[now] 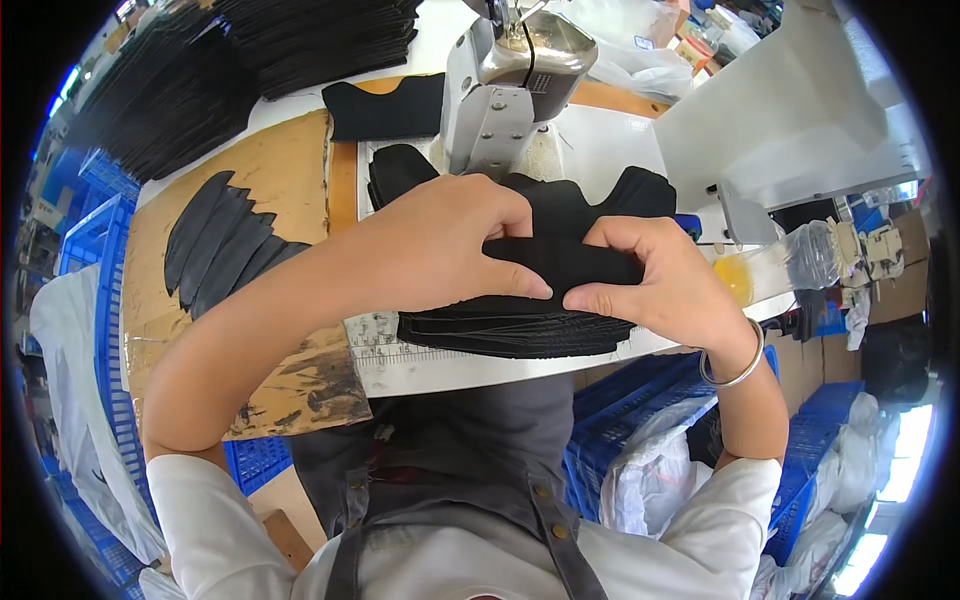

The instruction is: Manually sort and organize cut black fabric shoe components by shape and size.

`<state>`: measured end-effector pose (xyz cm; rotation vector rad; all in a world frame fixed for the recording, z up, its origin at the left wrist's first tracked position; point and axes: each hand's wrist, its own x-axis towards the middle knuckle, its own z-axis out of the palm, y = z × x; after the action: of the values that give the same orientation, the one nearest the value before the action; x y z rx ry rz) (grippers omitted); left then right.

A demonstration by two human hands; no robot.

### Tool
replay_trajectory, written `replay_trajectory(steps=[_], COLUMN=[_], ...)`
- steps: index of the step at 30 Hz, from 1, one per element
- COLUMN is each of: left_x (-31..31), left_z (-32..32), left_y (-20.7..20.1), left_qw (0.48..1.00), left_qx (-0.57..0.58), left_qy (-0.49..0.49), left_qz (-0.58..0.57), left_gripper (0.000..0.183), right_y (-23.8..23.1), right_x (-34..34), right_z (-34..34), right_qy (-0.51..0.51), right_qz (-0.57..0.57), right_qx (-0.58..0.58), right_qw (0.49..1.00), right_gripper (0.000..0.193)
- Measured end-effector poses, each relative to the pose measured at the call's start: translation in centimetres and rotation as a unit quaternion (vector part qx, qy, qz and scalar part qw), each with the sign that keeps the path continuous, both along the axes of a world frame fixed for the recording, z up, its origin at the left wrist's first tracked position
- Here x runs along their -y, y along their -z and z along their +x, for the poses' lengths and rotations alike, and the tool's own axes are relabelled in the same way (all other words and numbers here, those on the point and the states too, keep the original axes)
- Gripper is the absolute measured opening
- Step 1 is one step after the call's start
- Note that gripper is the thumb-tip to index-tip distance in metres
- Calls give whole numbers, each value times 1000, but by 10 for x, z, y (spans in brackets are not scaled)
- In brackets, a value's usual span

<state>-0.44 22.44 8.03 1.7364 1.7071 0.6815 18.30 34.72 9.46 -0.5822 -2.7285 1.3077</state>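
Both thumbs and fingers pinch a black fabric piece [562, 258], bent into a fold, just in front of a sewing machine head [492, 120]. My left hand [455, 245] grips its left end, with the thumb on the near side. My right hand [655, 275], a bangle [738, 362] on its wrist, is closed on the right end. Below the fold lies a stack of black cut pieces [520, 338] at the machine bed's near edge. More black fabric [640, 190] with curved edges spreads behind my hands. The needle area is hidden.
Curved black strips [225, 240] lie fanned on a cardboard sheet [270, 170] at left. Tall black stacks [320, 40] stand at the far left. Blue crates [105, 250] flank the table, and a plastic bag [655, 465] sits in the right one.
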Motion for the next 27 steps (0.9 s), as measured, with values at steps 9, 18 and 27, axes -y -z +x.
replay_trajectory(steps=[9, 18, 27], left_x=[3, 4, 4], left_z=[1, 2, 1], left_y=[10, 18, 21], left_qw=[998, 994, 988], left_qx=[8, -16, -44], left_qy=[-18, -11, -10], left_qz=[58, 112, 148], left_gripper=[35, 34, 32], right_y=[1, 3, -4], right_x=[-2, -3, 1], right_z=[-1, -3, -15], right_qy=[-15, -14, -22], right_qz=[26, 24, 103], right_qx=[5, 9, 46], right_qw=[1000, 1000, 993], right_gripper=[32, 30, 41])
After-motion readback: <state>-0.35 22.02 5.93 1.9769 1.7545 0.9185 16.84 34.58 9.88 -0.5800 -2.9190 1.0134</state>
